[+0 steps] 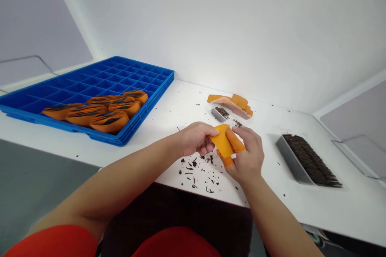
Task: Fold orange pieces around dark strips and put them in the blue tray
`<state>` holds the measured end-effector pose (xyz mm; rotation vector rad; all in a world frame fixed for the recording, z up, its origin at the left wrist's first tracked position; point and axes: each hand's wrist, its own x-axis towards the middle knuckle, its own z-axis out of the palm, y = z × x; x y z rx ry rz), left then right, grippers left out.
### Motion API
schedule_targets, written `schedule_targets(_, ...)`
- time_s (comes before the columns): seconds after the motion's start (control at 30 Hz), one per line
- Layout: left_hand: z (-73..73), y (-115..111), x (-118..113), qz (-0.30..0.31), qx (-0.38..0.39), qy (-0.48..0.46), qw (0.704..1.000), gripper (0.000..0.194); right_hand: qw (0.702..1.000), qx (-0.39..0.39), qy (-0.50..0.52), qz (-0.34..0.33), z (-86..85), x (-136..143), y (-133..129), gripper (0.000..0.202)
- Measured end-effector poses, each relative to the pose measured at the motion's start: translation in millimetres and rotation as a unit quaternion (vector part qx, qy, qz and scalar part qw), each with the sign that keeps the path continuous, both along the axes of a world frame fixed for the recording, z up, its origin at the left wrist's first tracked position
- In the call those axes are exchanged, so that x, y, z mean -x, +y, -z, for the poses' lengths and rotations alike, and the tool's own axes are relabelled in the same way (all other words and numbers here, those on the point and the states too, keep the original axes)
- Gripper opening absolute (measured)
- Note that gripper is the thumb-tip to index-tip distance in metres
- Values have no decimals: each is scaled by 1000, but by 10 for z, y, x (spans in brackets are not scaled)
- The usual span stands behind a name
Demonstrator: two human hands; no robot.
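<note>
A small, flat orange paper piece point(222, 141) is held in front of me, above the table's front part. My left hand point(197, 139) pinches its left edge between thumb and fingers. On its other side my right hand point(249, 154) closes around it; orange covers appear to sit on that thumb and one finger. Whether anything lies inside the paper is hidden. Dark crumbs and slivers point(194, 164) are scattered on the table below the hands. Just beyond them stands a small metal tray point(218, 115) with dark bits.
At left, a blue compartment tray point(120, 139) bears several bundles of orange packets point(110, 122). Flat orange papers point(239, 100) lie at the back behind a pale pinkish sheet point(232, 106). A metal box point(291, 164) of thin dark strips point(310, 160) stands right on the white table point(265, 200).
</note>
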<state>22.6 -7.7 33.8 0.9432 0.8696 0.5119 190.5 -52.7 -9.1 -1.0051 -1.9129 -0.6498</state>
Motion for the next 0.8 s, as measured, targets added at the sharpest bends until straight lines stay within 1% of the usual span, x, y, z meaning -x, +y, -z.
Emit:
schedule_targets(0.1,13,-39,-27,37,-6,20,999,28,1000,-21,3,4,17,-24,9,24)
schedule_targets(0.17,38,-58,-42,56,-9,33,998,37,1000,-18,24,5,28,-34,1,15)
schedule_targets(0.2,54,-63,-46,60,-16,39,997,42,999,-12,38,13,32,-36,-8,11)
schedule_targets(0.27,90,-63,-49,43,-42,49,997,52,997,10,66,42,30,-33,-35,5)
schedule_targets(0.37,136,-43,-43,-14,-89,56,994,58,991,56,99,65,8,-12,-83,18)
schedule_targets(0.43,150,-29,-39,-45,-112,53,991,57,986,89,125,58,-12,4,-110,25)
schedule_targets(0.53,149,-21,-40,-73,-143,37,986,54,978,116,163,51,-37,20,-132,31)
schedule_targets(0.63,144,-23,-43,-83,-155,30,984,52,972,141,184,38,-47,18,-140,31)
schedule_targets(0.73,140,-32,-45,-74,-156,38,984,51,964,177,196,28,-46,10,-145,29)
schedule_targets(0.8,129,-50,-45,-76,-172,47,981,51,960,191,203,21,-45,9,-148,26)
